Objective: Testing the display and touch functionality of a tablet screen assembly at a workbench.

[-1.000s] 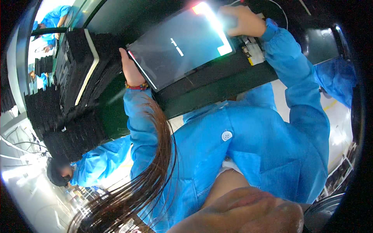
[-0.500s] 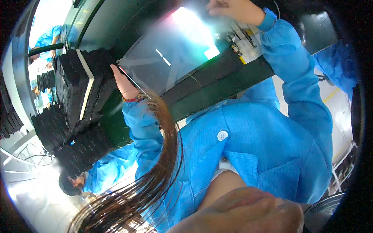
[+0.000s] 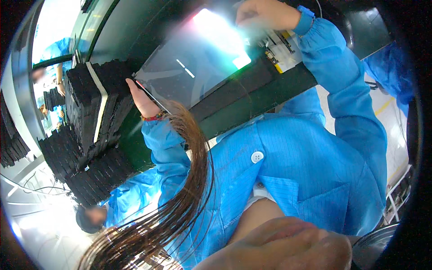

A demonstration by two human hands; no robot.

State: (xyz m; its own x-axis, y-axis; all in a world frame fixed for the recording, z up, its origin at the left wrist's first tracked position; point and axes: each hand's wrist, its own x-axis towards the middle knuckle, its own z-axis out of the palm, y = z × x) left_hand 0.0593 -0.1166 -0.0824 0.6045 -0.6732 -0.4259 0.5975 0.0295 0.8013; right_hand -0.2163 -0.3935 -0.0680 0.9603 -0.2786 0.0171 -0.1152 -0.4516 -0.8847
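A large glossy dark panel (image 3: 173, 83) is tilted over the dark table, with a bright glare across its far right part. My left hand (image 3: 144, 101) grips the panel's left edge; the thumb side shows, and the other fingers are hidden. Above the panel's far right corner, my right hand (image 3: 265, 14) has its fingers bent together and pointing down. Whatever those fingertips hold, if anything, is lost in the glare. Beside that hand lies a pale sheet (image 3: 290, 53) bearing small black and yellow parts.
Stacks of black foam-like trays (image 3: 83, 108) stand left of my left hand, one crossed by a pale strap (image 3: 101, 85). A black mat (image 3: 252, 83) lies near the green table edge (image 3: 270, 99). Another person in blue (image 3: 135, 191) is at the lower left. My long hair hangs beside my left forearm.
My right hand has shifted slightly left, and its fingers have curled further down. The panel and my left hand have moved only a little to the left in the picture.
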